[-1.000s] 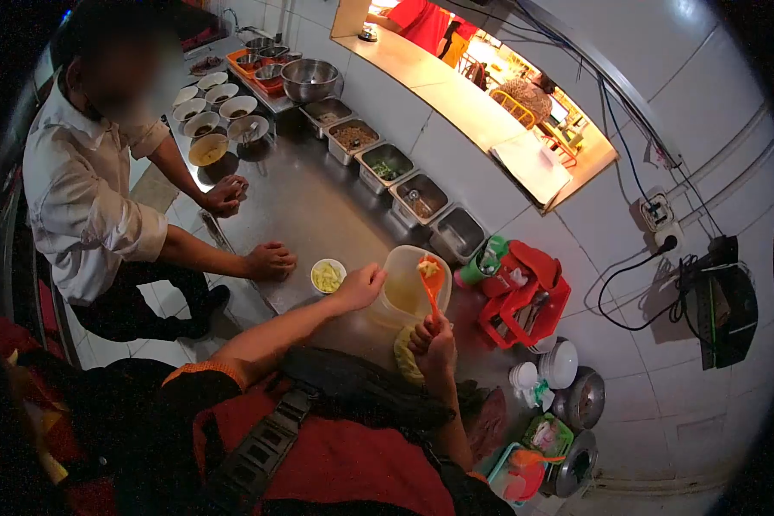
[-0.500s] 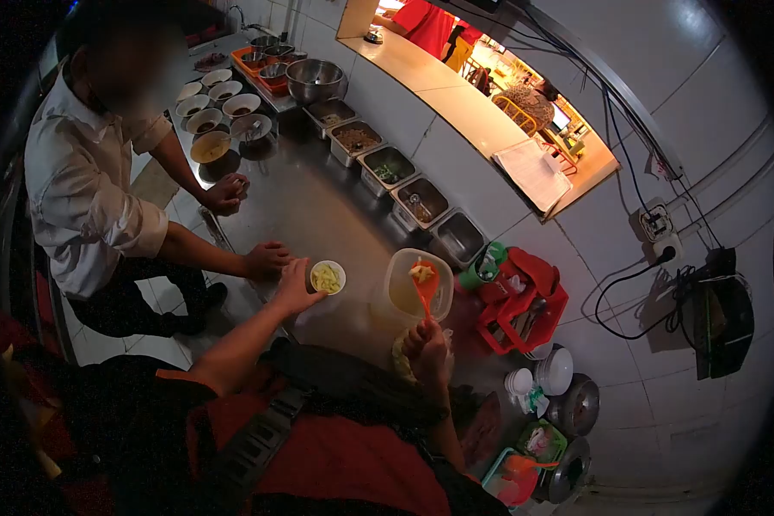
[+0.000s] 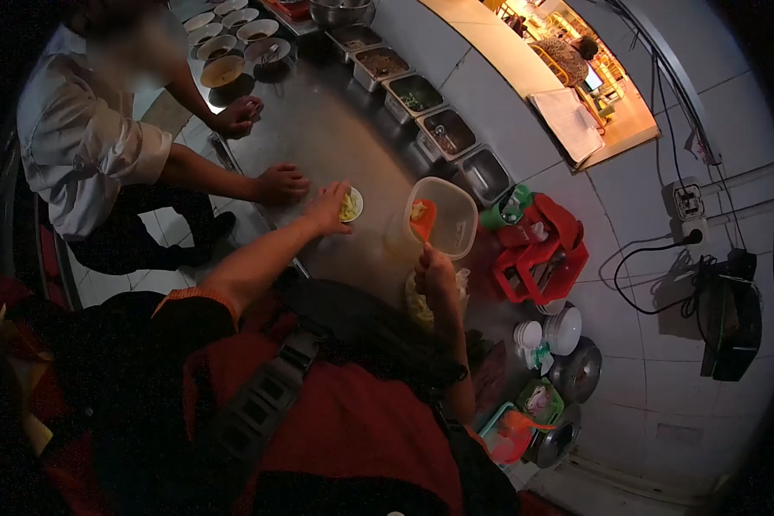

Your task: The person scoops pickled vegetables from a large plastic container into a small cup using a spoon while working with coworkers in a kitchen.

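Observation:
My left hand (image 3: 326,210) grips a small white bowl (image 3: 359,206) from its left side, fingers over the rim. Pale yellow-green pieces of food fill the bowl, which rests on the steel counter (image 3: 335,129). In my right hand (image 3: 437,273) is the handle of an orange spoon (image 3: 423,224), fingers closed round it. The spoon's head holds a little pale food and is over the left side of a translucent plastic tub (image 3: 460,211). Beneath my right hand, partly hidden, lies a clear bag (image 3: 419,303) with pale contents.
A co-worker in a white shirt (image 3: 103,138) leans at the left, one hand (image 3: 281,184) on the counter near my left hand. Steel pans (image 3: 445,131) line the wall. Several bowls (image 3: 224,72) stand at the far end. A red rack (image 3: 542,258) and stacked white dishes (image 3: 563,331) are at right.
The view has shifted, so the counter sits higher and further right. My left hand has moved further over the small bowl. The orange spoon has moved toward the tub's left side.

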Demonstrator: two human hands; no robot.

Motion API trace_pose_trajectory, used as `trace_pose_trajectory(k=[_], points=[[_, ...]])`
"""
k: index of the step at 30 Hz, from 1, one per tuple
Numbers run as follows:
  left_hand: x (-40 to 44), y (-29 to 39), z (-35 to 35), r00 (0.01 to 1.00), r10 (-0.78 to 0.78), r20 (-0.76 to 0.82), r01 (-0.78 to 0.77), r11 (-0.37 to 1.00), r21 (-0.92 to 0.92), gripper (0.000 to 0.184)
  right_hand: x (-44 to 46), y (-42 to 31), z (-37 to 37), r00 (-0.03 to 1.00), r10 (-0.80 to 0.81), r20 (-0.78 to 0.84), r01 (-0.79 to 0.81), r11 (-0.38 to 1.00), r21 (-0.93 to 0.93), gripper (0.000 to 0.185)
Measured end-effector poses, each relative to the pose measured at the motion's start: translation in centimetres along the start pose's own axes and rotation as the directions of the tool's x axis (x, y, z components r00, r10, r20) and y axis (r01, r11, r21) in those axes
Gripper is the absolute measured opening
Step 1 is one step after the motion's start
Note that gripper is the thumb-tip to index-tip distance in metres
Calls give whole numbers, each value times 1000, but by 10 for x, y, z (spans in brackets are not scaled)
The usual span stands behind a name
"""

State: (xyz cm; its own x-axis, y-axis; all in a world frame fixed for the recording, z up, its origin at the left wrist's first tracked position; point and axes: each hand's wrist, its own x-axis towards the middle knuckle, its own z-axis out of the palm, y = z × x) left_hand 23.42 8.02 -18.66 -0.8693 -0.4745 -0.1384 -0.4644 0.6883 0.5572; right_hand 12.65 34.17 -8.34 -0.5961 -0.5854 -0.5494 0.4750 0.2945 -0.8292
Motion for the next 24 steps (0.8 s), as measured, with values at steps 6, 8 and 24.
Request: trace_pose_trajectory(k=[6, 8, 24], points=[[10, -1, 10, 999, 43, -23, -41, 998, 46, 106, -11, 3, -4, 999, -10, 38, 2, 978, 209, 35], [7, 4, 6, 998, 60, -20, -59, 997, 48, 105, -8, 8, -14, 992, 39, 122, -79, 936, 343, 34], [-29, 91, -65, 891, 375, -257, -408, 908, -90, 103, -43, -24, -4, 976, -163, 144, 126, 964, 234, 33]])
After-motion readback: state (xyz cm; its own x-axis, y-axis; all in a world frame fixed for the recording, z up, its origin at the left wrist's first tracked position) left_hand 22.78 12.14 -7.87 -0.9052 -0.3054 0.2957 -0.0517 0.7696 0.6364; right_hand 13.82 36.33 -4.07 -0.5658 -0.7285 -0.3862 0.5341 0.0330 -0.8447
